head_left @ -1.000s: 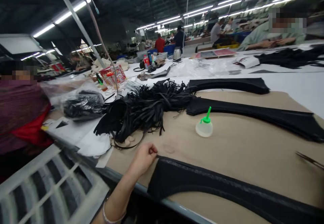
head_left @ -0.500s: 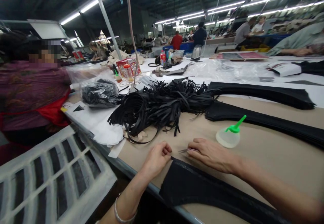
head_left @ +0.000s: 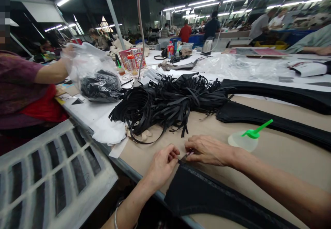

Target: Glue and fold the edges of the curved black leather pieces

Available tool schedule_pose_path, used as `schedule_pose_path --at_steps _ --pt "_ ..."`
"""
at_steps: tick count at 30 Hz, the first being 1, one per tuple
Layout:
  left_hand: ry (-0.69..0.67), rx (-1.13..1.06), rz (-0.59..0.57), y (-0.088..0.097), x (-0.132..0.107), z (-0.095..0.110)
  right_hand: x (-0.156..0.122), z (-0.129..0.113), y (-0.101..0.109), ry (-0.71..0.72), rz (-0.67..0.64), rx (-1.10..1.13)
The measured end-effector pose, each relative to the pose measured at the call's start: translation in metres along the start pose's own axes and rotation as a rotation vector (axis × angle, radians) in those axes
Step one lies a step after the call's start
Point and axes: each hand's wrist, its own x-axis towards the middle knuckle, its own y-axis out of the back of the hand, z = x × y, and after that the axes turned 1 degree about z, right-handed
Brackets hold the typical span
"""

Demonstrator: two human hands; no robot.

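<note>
At the near table edge lies a stack of black curved fabric-like pieces (head_left: pixel 207 191). My left hand (head_left: pixel 164 161) pinches its upper left corner between thumb and fingers. Close beside it, my right hand (head_left: pixel 204 149) is closed around small thread snips (head_left: pixel 184 156), whose blades point at that corner and are partly hidden by the fingers. Just behind my right wrist, a translucent squeeze bottle (head_left: pixel 241 141) with a green nozzle rests tilted on the brown table covering (head_left: pixel 199 125).
A tangled heap of black strips (head_left: pixel 168 105) lies ahead. Two more black stacks (head_left: pixel 271 118) extend right. On the left, a person's arm (head_left: pixel 51 71) reaches to a clear plastic bag (head_left: pixel 99 84) of black pieces. A white slatted rack (head_left: pixel 51 173) stands below the table edge.
My right hand has moved left with the snips, bringing them to the corner by my left hand. The person at left has reached out and raised the bag's top.
</note>
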Motion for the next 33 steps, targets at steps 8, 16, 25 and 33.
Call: schedule_pose_path --at_steps 8,16,25,33 --pt "-0.007 -0.003 0.014 -0.001 0.0 -0.001 0.007 0.004 0.003 0.047 -0.069 0.057" --pt "-0.003 -0.007 0.021 -0.003 0.001 -0.001 0.013 0.006 0.0 0.033 -0.081 0.082" --pt "0.013 -0.015 0.039 -0.004 -0.002 0.001 0.012 0.01 -0.004 0.061 -0.052 0.134" --pt "0.058 -0.077 0.113 0.016 -0.015 0.004 0.002 0.009 -0.006 -0.109 0.0 0.291"
